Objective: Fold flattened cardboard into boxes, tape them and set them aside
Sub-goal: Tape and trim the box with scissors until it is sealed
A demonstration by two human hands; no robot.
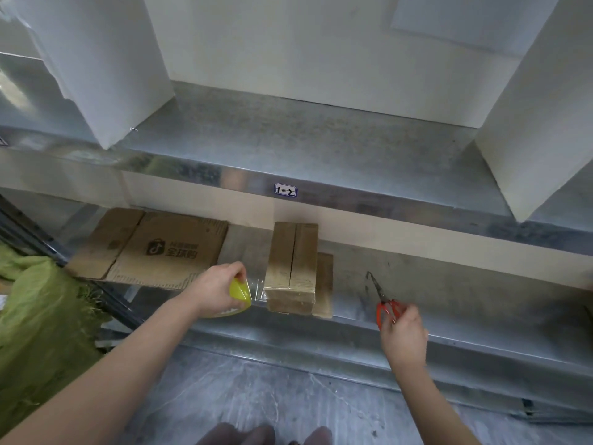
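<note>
Two hands reach to the lower shelf (449,284) of a metal rack. The left hand (218,289) has its grip closed around a tape roll (240,292) with a yellow-green core, the fingers curled over the top of it. From the roll a short strip of clear tape (256,289) goes toward 3 o'clock and meets the near left corner of a small brown box (292,268). The box stands on the lower shelf, about in the middle of the view, with its top flaps closed and a dark seam along the middle. A second piece of brown cardboard (324,284) shows at its 3 o'clock side, touching it.

At 9 o'clock from the box, apart from it, a flat cardboard (150,248) with a printed logo lies on the same shelf. The right hand (404,335) is at 4 o'clock from the box; its grip pinches the red handles of the scissors (385,305), whose closed blades point toward 11 o'clock. I cannot tell if the scissors rest on the shelf or are lifted.

The upper shelf (288,139) carries white panels (106,59) at 10 and 2 o'clock, and a small label (285,191) is on its front edge. A green sack (38,316) lies at 8 o'clock, and the grey floor (256,396) is at 6 o'clock.
</note>
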